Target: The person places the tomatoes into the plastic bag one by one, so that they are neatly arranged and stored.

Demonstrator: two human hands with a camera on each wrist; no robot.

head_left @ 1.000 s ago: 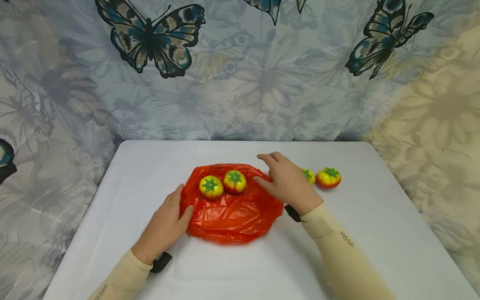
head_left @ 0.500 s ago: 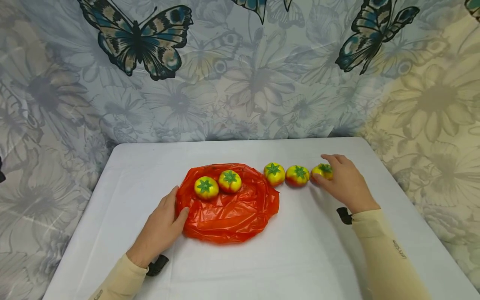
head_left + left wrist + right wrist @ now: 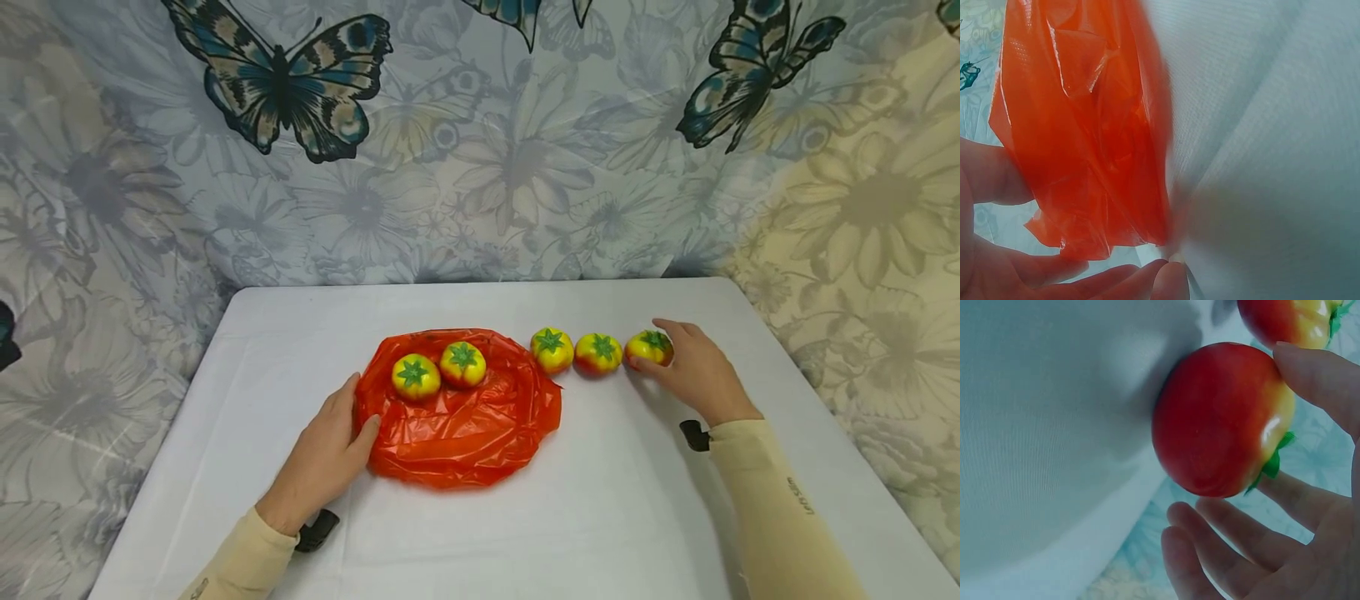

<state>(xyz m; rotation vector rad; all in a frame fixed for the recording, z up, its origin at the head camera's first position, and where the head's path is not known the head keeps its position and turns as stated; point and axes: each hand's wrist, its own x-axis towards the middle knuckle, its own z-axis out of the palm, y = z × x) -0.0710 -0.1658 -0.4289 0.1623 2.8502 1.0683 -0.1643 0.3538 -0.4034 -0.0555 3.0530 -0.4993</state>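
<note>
A crumpled red-orange plastic bag (image 3: 465, 429) lies flat on the white table (image 3: 600, 517). Two yellow-red toy tomatoes (image 3: 416, 377) (image 3: 462, 364) sit on top of it. Three more stand in a row to its right: one beside the bag (image 3: 551, 350), a middle one (image 3: 597, 353), and the far-right tomato (image 3: 645, 348). My right hand (image 3: 663, 346) grips the far-right tomato (image 3: 1222, 419); the thumb (image 3: 1322, 375) touches its top and the fingers (image 3: 1229, 550) curl behind it. My left hand (image 3: 326, 454) rests with straight fingers (image 3: 1085, 275) on the bag's (image 3: 1085, 137) left edge.
A butterfly-and-flower cloth (image 3: 480, 150) hangs behind the table and drapes down both sides. The table's far edge runs just behind the tomato row. The middle tomato (image 3: 1291, 319) shows close beside the gripped one.
My right hand left the bag's right side and travelled right to the far-right tomato, then closed round it. The left hand stayed on the bag's edge.
</note>
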